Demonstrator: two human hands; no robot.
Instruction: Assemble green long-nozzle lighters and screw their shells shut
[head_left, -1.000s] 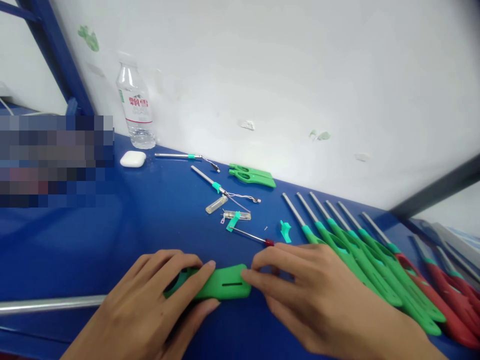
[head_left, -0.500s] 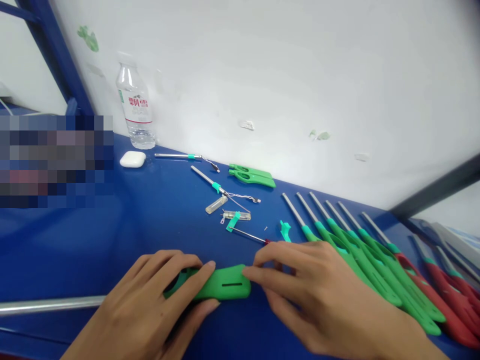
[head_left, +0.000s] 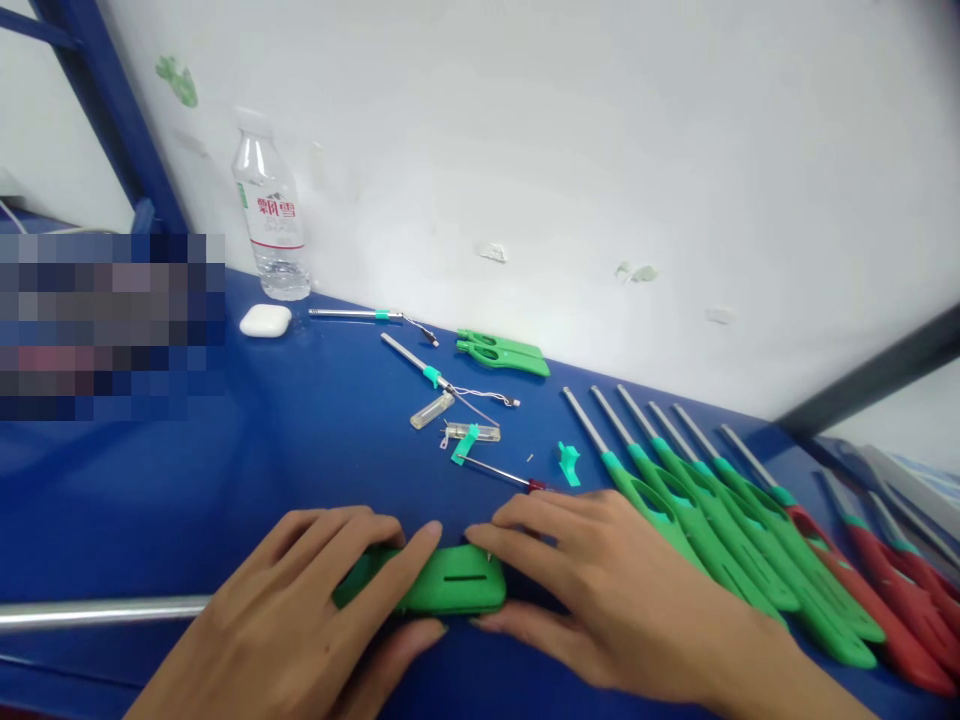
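Note:
My left hand (head_left: 300, 600) is wrapped over the green handle of a stick lighter (head_left: 457, 580), which lies near the table's front edge. The handle's slotted end points right, and my palm hides much of the rest. My right hand (head_left: 592, 590) pinches that slotted end, fingers on top and thumb below. A metal rod (head_left: 97, 612) runs from the left edge to behind my left hand; whether it joins the handle I cannot tell. Beyond my hands lie a screwdriver (head_left: 495, 470), a loose teal clip (head_left: 568, 464) and a clear fuel tank (head_left: 480, 433).
Several green lighters (head_left: 705, 500) and red lighters (head_left: 885, 600) lie side by side at right. Farther back are metal tubes with wires (head_left: 412, 358), green handle shells (head_left: 506, 352), a white case (head_left: 265, 320) and a water bottle (head_left: 274, 215) by the wall.
My right hand has shifted slightly left, and its thumb has come to the lower side of the handle's end. The handle has tilted a little, showing its lower edge.

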